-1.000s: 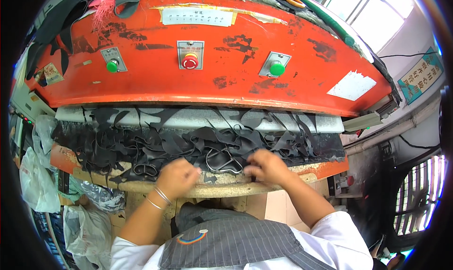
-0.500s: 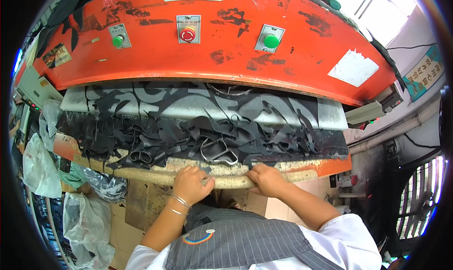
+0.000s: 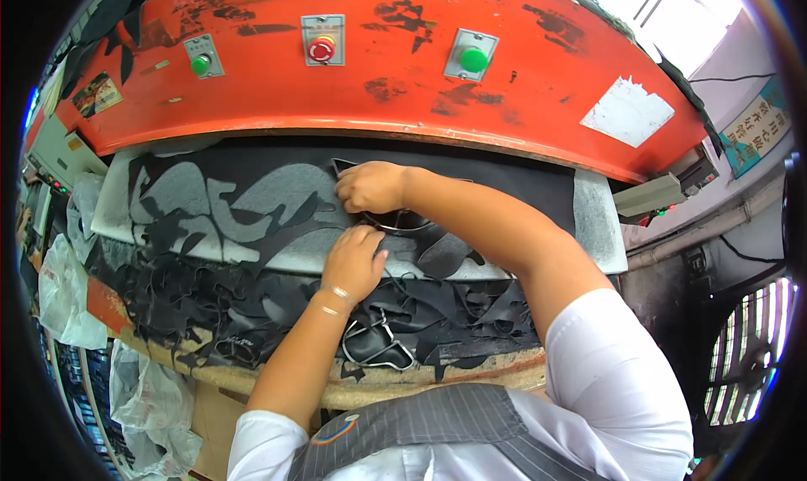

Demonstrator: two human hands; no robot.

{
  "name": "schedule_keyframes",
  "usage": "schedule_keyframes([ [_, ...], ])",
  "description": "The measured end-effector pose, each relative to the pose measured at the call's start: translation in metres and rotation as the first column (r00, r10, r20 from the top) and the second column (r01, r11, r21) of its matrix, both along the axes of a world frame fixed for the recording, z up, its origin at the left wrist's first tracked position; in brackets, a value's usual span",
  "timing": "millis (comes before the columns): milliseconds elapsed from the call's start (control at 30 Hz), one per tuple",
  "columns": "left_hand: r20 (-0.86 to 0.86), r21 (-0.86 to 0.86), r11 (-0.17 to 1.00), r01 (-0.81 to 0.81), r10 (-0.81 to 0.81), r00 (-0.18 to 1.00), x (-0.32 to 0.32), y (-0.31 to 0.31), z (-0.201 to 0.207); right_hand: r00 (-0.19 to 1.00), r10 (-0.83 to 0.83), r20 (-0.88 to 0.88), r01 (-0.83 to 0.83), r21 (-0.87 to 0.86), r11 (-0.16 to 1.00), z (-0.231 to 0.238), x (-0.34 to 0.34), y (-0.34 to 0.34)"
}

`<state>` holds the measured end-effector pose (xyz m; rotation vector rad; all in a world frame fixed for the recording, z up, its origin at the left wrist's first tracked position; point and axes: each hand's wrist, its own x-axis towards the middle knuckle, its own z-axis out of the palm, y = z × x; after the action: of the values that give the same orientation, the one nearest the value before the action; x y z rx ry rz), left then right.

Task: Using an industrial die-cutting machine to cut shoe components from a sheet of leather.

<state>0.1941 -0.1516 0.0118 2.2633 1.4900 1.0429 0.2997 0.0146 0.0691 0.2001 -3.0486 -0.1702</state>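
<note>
A metal-edged cutting die [image 3: 402, 221] lies on black sheet material [image 3: 496, 163] under the red machine front. My right hand [image 3: 372, 188] reaches over the sheet with its fingers curled round the die's left part and hides much of it. Just nearer, my left hand [image 3: 355, 261] rests on the cut sheet, fingers stretched out, close to the die's near edge. To its left, grey fuzzy patches [image 3: 178, 189] show where shapes are gone from the sheet. A second cutting die [image 3: 378, 346] sits among dark scraps near the front edge.
Tangled black offcuts [image 3: 193, 292] cover the near ledge. The white board [image 3: 602, 220] sticks out beneath the sheet. Above, the red panel [image 3: 244, 86] carries a red button [image 3: 321, 49] and two green ones. Plastic bags [image 3: 63, 292] hang at the left.
Both hands have left the front edge and moved forward onto the sheet, the right one onto the die. The white board with the sheet has come nearer to me.
</note>
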Motion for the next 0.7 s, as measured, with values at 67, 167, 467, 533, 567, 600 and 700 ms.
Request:
schedule_keyframes([
  [67,-0.011,0.04,0.999,0.024,-0.024,1.0,0.005,0.004,-0.001,0.994,0.104,-0.008,-0.105,-0.09,0.99,-0.002,0.004,0.015],
  [167,-0.072,0.052,0.999,-0.012,0.016,0.997,0.01,0.007,-0.003,0.975,0.179,-0.13,-0.185,-0.039,0.982,0.02,0.014,0.024],
  [467,-0.037,0.016,1.0,0.018,-0.018,0.999,-0.001,0.019,0.008,0.608,-0.747,-0.269,0.769,-0.036,0.638,0.141,0.186,0.017],
  [533,0.069,-0.122,0.989,-0.088,0.097,0.993,0.0,0.031,0.012,0.436,-0.851,-0.291,0.797,-0.314,0.516,0.094,0.223,0.016],
  [567,0.116,-0.09,0.987,-0.135,0.145,0.983,-0.001,0.038,0.012,0.374,-0.882,-0.287,0.769,-0.435,0.468,0.077,0.228,0.008],
  [600,0.109,-0.085,0.987,-0.137,0.146,0.983,0.002,0.046,0.016,0.324,-0.9,-0.29,0.699,-0.568,0.435,0.056,0.237,0.006],
  [700,0.111,-0.116,0.98,-0.162,0.175,0.978,0.011,0.071,0.02,0.175,-0.978,-0.115,0.728,-0.653,0.207,0.009,0.249,0.004],
])
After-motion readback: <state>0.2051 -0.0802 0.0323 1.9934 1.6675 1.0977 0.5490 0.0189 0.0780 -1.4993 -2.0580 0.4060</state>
